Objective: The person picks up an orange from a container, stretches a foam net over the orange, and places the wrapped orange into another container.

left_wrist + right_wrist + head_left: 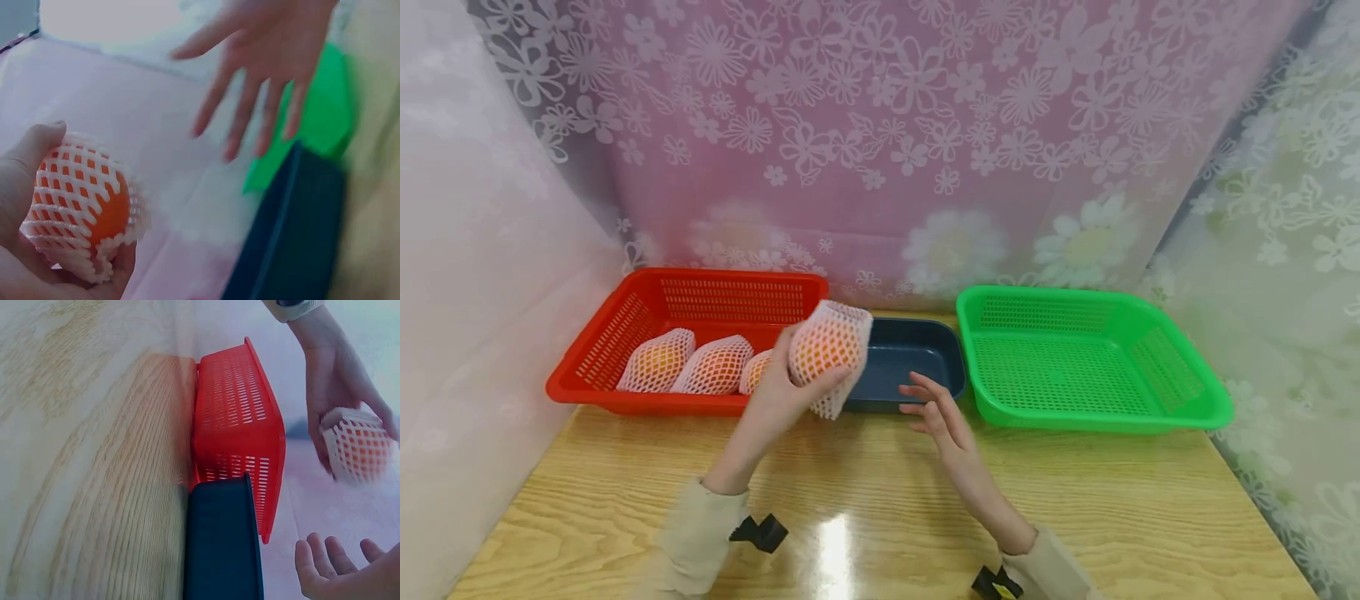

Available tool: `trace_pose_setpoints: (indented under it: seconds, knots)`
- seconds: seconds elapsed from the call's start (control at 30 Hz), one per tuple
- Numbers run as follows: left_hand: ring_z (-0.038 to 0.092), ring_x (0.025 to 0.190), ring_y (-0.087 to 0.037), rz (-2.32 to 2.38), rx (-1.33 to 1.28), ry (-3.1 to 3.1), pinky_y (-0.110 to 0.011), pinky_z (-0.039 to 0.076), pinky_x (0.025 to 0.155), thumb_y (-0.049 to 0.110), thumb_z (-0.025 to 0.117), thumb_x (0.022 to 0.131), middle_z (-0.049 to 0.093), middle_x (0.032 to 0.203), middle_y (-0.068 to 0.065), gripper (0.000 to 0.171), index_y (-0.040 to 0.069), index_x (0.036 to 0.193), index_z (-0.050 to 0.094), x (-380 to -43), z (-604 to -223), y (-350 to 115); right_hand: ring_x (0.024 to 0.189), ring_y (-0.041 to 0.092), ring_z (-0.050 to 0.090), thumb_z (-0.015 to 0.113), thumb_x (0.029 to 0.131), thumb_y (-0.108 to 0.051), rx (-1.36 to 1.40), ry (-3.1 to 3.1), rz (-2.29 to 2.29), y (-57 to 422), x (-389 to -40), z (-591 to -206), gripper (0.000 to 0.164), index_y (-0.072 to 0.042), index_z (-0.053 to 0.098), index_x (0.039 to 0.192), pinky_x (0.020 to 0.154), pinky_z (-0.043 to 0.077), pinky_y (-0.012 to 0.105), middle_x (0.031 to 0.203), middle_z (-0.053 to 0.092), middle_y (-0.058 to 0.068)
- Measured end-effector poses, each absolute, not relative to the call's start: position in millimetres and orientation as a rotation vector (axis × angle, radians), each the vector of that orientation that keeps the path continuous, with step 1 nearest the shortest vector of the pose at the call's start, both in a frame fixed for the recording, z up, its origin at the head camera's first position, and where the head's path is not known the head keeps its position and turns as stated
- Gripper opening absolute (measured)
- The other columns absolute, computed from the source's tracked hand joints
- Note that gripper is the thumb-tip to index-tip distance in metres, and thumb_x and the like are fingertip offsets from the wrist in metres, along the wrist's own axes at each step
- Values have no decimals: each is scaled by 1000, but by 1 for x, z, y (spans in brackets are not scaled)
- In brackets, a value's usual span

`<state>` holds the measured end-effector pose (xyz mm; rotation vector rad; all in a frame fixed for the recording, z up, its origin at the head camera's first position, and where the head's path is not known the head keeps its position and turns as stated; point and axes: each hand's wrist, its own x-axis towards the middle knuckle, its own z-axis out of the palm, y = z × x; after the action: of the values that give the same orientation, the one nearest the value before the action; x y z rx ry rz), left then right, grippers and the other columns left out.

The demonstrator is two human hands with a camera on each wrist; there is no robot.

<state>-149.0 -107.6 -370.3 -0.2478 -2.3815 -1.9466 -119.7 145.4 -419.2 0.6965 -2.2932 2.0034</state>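
Note:
My left hand (775,392) grips an orange-coloured round fruit in a white foam net (826,348), held up between the red basket (700,404) and the dark blue tray (910,358). Close up in the left wrist view, thumb and fingers curl round the netted fruit (69,194), and bare orange skin shows at one end of the net. My right hand (951,429) hovers at the front right of the blue tray, fingers spread and relaxed, with nothing in it. Several more netted fruits (658,362) lie in the red basket; the rightmost is partly hidden by my left hand.
On the right of the wooden table (880,500) stands a green basket (1052,375) with perforated walls, beside the blue tray. A pink flowered cloth (880,125) hangs right behind the containers. Pale cloths hang at both sides.

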Motion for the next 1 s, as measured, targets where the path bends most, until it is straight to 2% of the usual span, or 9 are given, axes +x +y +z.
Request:
trace_pose_setpoints:
  seconds: [0.1,0.2,0.3,0.4,0.5,0.63,0.8,1.0]
  knots:
    - [53,123,-30,-1857,-84,-2351,-48,53,96,34,81,86,48,142,-11,82,18,152,34,-158,-356,-138,125,39,55,30,113,-18,681,-2286,2010,146,-120,-419,42,-10,37,153,99,50,46,145,49,26]
    - [48,126,-27,-1796,61,-2292,-48,49,101,37,82,86,44,146,-9,90,17,155,27,-164,-348,-169,123,35,58,31,113,-17,675,-2295,2012,147,-121,-420,41,-9,39,152,97,51,39,144,51,24]
    - [46,130,-26,-1707,191,-2279,-49,46,106,40,81,85,39,149,-10,98,18,156,18,-167,-346,-200,121,35,58,33,113,-18,676,-2303,2018,147,-122,-420,40,-9,40,151,96,51,38,143,53,22]
    - [46,130,-34,-1514,296,-2375,-56,45,106,45,79,86,38,149,-19,101,15,155,12,-169,-350,-228,121,35,59,34,112,-18,663,-2310,2022,148,-121,-421,40,-11,41,150,96,52,39,142,54,19]
    - [47,125,-45,-1265,365,-2527,-63,45,101,46,77,87,40,144,-28,101,8,155,13,-168,-360,-249,120,33,59,34,112,-18,656,-2316,2019,148,-121,-422,39,-11,43,149,97,52,40,142,54,21]
    - [45,118,-51,-1013,363,-2686,-69,43,94,46,76,87,40,137,-34,98,-2,152,20,-166,-376,-264,119,34,60,33,112,-18,668,-2314,2016,148,-122,-423,37,-9,47,146,96,52,40,141,55,22]
    - [46,111,-54,-856,274,-2745,-70,43,90,48,78,85,41,132,-38,99,-6,149,26,-166,-389,-267,117,29,61,33,112,-17,670,-2307,2006,148,-123,-424,35,-6,53,140,95,53,39,136,59,21]
    - [41,116,-59,-820,178,-2749,-72,38,96,48,82,82,38,134,-41,104,-8,149,24,-164,-391,-267,117,23,62,35,112,-20,659,-2319,2025,147,-123,-424,36,0,57,133,95,52,35,133,60,23]
